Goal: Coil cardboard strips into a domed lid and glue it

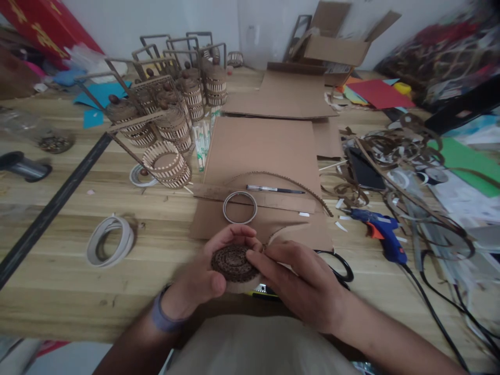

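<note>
A round coil of corrugated cardboard strip point(233, 263), dark and ridged on top, is held between my two hands above the table's near edge. My left hand point(213, 271) wraps round its left side, thumb in front and fingers behind. At the coil's right edge, the fingers of my right hand point(300, 276) press against it, and a loose strip end point(287, 229) trails out above them. Just beyond lies a cardboard ring point(239, 207) on flat cardboard. Partly hidden below my right hand are a yellow-and-black cutter point(263, 294) and black scissor handles point(339, 265).
Several small stick-and-cardboard baskets point(167, 164) stand at the back left. A pen point(275, 189) lies on the cardboard sheet point(261, 140). To the right are a blue glue gun point(380, 229) with its cord, a phone point(365, 169) and tangled strips. A tape roll point(109, 242) sits left.
</note>
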A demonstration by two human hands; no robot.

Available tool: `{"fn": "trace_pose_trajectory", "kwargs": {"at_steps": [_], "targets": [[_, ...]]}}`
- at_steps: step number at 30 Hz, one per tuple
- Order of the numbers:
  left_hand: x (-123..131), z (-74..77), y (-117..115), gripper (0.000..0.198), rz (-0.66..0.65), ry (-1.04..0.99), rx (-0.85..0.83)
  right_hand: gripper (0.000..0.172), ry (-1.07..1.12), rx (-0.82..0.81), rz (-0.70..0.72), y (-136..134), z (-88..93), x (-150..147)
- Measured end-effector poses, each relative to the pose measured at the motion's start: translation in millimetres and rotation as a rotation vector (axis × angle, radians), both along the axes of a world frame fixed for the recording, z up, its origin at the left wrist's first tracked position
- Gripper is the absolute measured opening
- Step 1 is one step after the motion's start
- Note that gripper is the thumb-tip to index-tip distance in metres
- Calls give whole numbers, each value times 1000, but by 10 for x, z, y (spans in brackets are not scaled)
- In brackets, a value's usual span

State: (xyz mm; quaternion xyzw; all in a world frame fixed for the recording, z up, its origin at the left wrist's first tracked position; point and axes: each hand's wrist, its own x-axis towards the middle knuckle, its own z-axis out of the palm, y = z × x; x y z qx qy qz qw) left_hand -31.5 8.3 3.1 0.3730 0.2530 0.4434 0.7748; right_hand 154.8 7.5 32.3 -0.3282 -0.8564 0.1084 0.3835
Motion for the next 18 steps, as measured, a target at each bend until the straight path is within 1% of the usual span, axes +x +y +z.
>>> {"fn": "trace_pose_trajectory", "kwargs": {"at_steps": [1,3,5,6,9,10,11,12,14,18], "targets": [[5,-6,-2,72,-9,-5,10,18,11,6,7,8,3,3],[3,-19,8,72,-10,-3,82,18,-1,19,5,21,38,24],[-21,-26,34,68,26,31,208,21,-53,28,-23,30,107,67],[-41,-26,51,63,67,73,297,23,-83,29,-45,35,151,93],[-119,-6,104,36,217,322,599,28,-151,-7,-103,53,283,168],[-141,6,118,32,242,409,675,29,-163,-31,-111,60,318,187],[-157,20,127,33,251,472,726,29,-168,-50,-113,66,346,203],[-165,34,132,36,252,508,754,29,-171,-70,-108,72,367,216],[-158,60,126,38,242,522,753,28,-168,-112,-86,77,394,234],[-96,84,86,29,259,518,661,21,-128,-194,-47,72,438,255]]}}
